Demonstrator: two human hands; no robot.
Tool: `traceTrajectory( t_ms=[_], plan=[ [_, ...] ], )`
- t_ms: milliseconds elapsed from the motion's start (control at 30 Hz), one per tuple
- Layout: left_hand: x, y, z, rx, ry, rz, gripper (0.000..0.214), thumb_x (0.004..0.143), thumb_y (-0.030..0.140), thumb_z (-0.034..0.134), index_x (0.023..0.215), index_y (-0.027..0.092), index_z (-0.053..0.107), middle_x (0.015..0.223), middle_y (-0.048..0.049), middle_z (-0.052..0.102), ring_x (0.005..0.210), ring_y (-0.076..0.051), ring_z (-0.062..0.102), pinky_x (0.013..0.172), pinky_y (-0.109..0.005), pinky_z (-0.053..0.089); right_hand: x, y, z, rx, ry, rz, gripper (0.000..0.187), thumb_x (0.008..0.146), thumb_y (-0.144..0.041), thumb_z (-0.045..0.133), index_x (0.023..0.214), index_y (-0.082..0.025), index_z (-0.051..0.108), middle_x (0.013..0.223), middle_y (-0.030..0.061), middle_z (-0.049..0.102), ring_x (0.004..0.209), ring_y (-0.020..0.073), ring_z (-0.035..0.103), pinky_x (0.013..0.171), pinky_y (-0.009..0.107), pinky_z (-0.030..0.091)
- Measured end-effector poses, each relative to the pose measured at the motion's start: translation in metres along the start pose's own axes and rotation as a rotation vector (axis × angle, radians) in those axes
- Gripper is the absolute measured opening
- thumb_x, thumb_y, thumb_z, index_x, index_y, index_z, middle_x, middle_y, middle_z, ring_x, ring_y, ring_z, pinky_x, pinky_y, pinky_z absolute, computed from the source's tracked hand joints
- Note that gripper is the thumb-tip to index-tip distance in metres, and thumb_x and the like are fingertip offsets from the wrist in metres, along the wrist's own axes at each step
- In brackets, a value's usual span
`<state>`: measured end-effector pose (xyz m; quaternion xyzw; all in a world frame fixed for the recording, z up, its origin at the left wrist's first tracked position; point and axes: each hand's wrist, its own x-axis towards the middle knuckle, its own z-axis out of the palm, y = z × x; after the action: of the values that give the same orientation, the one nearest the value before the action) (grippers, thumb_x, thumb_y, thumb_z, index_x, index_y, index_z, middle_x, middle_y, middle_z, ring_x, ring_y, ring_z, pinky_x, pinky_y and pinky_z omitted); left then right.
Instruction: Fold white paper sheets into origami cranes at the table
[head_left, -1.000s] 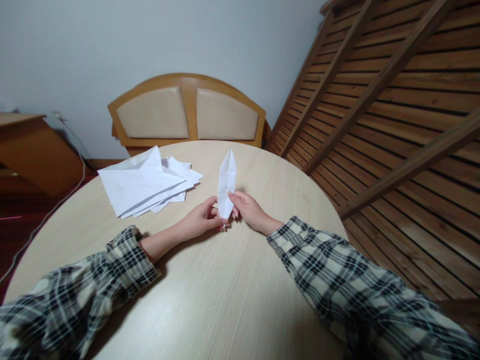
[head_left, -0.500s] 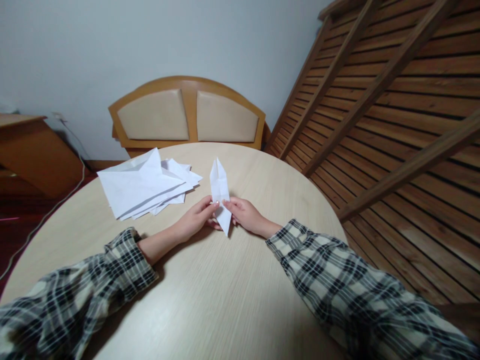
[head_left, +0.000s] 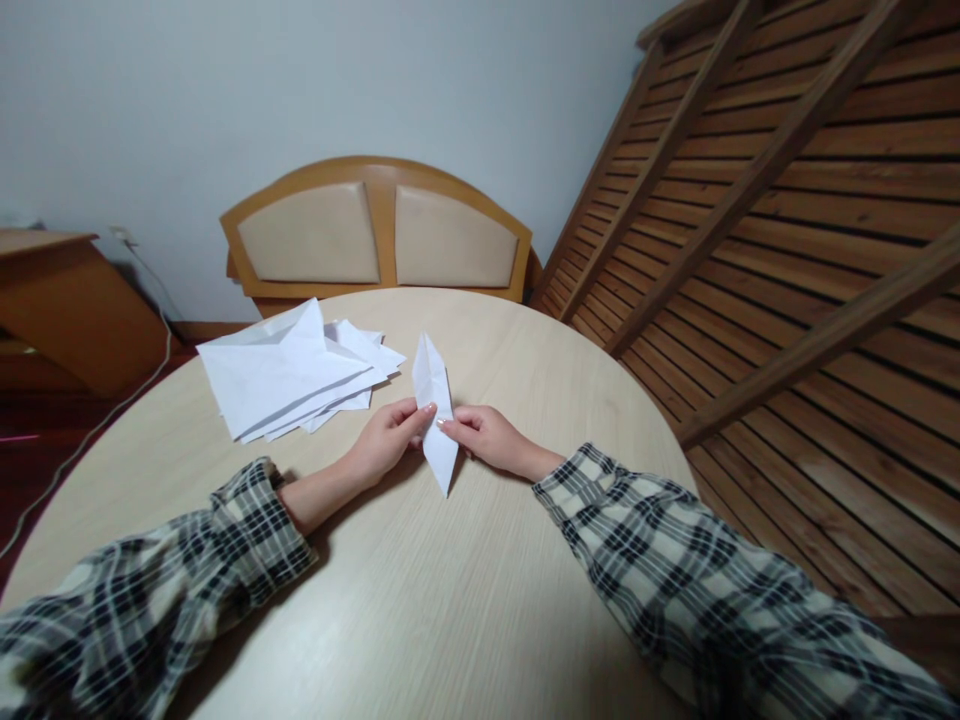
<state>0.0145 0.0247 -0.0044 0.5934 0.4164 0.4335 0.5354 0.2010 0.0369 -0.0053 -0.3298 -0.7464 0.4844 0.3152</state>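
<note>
A narrow folded piece of white paper [head_left: 436, 410], pointed at both ends, lies lengthwise near the middle of the round table [head_left: 420, 610]. My left hand [head_left: 388, 438] pinches its left edge with thumb and fingertips. My right hand [head_left: 484, 438] pinches its right edge at the same height. Both wrists rest on the tabletop, and plaid sleeves cover my forearms.
A loose stack of white paper sheets [head_left: 289, 368] lies on the table's far left part. Behind the table stands a wooden chair with padded back [head_left: 375, 235]. A slatted wooden frame [head_left: 765, 210] leans along the right. A brown cabinet [head_left: 71, 305] and a cable are at the left.
The folded paper has come down from standing upright to lying lower and closer to me. Both hands' pinches have shifted from its lower tip to its middle.
</note>
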Motion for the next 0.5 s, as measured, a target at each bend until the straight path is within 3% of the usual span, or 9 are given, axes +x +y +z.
traceTrajectory(
  t_ms=[233, 500],
  plan=[
    [0.0007, -0.004, -0.0034, 0.092, -0.055, 0.076, 0.037, 0.083, 0.047, 0.066, 0.066, 0.016, 0.06, 0.059, 0.0013, 0.049, 0.058, -0.013, 0.043, 0.055, -0.026, 0.031, 0.0012, 0.0026, 0.0023, 0.189, 0.05, 0.079, 0.046, 0.089, -0.062, 0.055, 0.078, -0.018, 0.055, 0.055, -0.0058, 0.046, 0.047, 0.0083, 0.04, 0.043, 0.023, 0.03],
    [0.0009, -0.0093, -0.0058, 0.08, -0.105, 0.061, 0.035, 0.088, 0.045, 0.064, 0.071, 0.015, 0.062, 0.062, 0.0008, 0.05, 0.058, -0.012, 0.043, 0.056, -0.027, 0.032, 0.004, 0.0079, 0.001, 0.239, 0.031, 0.082, 0.043, 0.092, -0.057, 0.055, 0.072, -0.019, 0.051, 0.051, -0.0075, 0.042, 0.044, 0.0075, 0.037, 0.043, 0.022, 0.028]
  ],
)
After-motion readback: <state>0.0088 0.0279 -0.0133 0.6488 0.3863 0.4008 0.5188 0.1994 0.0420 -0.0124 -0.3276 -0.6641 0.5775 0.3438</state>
